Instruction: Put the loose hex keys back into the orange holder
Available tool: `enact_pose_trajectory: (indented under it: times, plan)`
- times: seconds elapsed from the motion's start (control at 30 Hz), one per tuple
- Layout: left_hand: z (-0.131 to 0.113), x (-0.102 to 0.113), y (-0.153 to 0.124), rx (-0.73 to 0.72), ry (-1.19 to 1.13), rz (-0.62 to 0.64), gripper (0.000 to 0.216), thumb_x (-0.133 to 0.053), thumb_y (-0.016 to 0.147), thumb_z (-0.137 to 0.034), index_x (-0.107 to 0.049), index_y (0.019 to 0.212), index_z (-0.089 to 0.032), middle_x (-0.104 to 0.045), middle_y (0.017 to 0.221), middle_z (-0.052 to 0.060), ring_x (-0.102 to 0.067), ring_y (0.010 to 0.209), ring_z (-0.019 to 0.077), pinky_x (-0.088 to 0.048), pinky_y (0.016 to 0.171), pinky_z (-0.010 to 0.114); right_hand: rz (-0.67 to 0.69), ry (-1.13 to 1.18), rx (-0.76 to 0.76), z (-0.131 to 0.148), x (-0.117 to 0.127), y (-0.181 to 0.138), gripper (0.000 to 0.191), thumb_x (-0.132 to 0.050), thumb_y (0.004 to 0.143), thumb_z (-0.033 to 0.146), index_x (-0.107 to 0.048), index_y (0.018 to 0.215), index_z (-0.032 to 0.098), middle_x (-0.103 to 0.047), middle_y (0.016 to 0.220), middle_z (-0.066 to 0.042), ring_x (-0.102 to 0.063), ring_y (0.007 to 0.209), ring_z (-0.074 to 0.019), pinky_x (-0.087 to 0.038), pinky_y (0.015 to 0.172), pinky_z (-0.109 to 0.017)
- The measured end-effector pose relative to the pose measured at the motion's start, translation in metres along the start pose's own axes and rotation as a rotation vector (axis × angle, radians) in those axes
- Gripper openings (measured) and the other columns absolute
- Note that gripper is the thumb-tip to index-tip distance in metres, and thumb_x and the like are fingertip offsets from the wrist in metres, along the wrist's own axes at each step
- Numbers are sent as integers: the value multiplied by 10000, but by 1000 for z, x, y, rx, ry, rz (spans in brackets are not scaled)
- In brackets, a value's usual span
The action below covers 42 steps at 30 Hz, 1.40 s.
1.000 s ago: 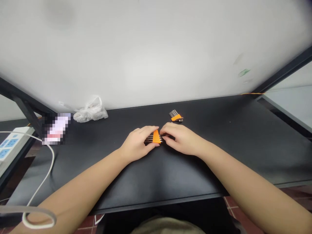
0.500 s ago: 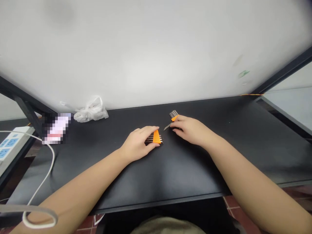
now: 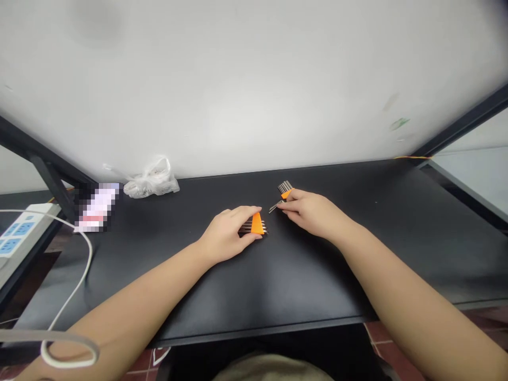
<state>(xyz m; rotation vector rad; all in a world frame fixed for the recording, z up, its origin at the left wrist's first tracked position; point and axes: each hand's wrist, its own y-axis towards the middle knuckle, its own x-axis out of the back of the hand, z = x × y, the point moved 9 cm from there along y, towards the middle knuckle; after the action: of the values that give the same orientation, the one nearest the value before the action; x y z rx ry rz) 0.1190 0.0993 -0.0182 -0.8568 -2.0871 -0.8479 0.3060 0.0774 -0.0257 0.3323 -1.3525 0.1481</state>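
Note:
An orange holder (image 3: 257,224) with several dark metal keys stuck through it lies on the black table (image 3: 278,275). My left hand (image 3: 228,233) is closed round that holder and pins it to the table. My right hand (image 3: 311,211) sits a little further back and right, pinching one thin metal key (image 3: 273,207) whose tip points left. Just behind its fingers lies a second orange holder (image 3: 286,189) with several keys.
A crumpled clear plastic bag (image 3: 151,182) lies at the back left against the white wall. Left of it are a blurred packet (image 3: 97,206), a white power strip (image 3: 18,233) and a looping white cable (image 3: 71,296). A black frame bar (image 3: 460,124) runs at the right.
My right hand drew away from the near holder with one key and moved back and right to the second holder. My left hand stayed on the near holder.

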Motion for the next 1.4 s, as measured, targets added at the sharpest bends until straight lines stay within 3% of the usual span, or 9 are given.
enact_pose_trajectory:
  times: [0.27, 0.43, 0.57, 0.83, 1.4]
  plan:
    - [1, -1, 0, 9, -5, -5, 584, -727, 903, -384, -518, 1437, -278, -655, 1386, 53, -664, 1216, 217, -566, 1010, 365, 73, -65, -43, 3, -1, -1, 234, -536, 983, 247, -770, 998, 248, -664, 1027, -66, -646, 802, -186, -466, 681, -303]
    - [1, -1, 1, 16, -15, 6, 591, -738, 894, -357, -518, 1437, -274, -651, 1390, 53, -662, 1216, 217, -566, 1009, 361, 130, -102, -90, 10, -2, -1, 137, -563, 914, 175, -655, 813, 189, -661, 924, -78, -608, 730, -184, -370, 577, -299]
    - [1, -1, 1, 7, 6, -4, 602, -748, 887, -358, -517, 1437, -275, -651, 1390, 55, -661, 1220, 221, -560, 1020, 370, 145, -5, -73, 19, -3, -2, 112, -592, 829, 119, -560, 757, 198, -652, 857, -51, -563, 684, -166, -332, 564, -289]
    - [-1, -1, 1, -27, 16, -26, 590, -744, 895, -382, -518, 1429, -271, -658, 1377, 56, -650, 1230, 222, -534, 1041, 381, 23, 310, 118, 44, 7, 0, 149, -565, 844, 84, -503, 799, 211, -584, 785, 6, -516, 702, -144, -393, 665, -268]
    - [-4, -2, 2, -55, 86, -6, 561, -726, 908, -364, -513, 1417, -266, -667, 1370, 60, -653, 1232, 225, -509, 1027, 378, -63, 264, 219, 52, 16, -4, 133, -520, 977, 170, -645, 940, 198, -633, 901, -62, -588, 791, -184, -463, 719, -306]
